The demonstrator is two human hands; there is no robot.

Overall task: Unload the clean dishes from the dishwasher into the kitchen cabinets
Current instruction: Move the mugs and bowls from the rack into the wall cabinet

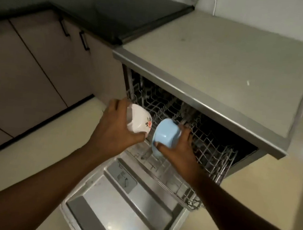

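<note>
Over the open dishwasher (pixel 207 79) rack (pixel 209 146), left hand (pixel 115 127) grips a white bowl (pixel 139 119), right hand (pixel 179 148) a blue bowl (pixel 166 133).

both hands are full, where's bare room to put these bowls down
The flat grey dishwasher top is bare up to the wall. The black countertop to its left also looks bare. It is crowded at the wire rack, where the left hand holds the white floral bowl and the right hand the blue bowl.
</note>
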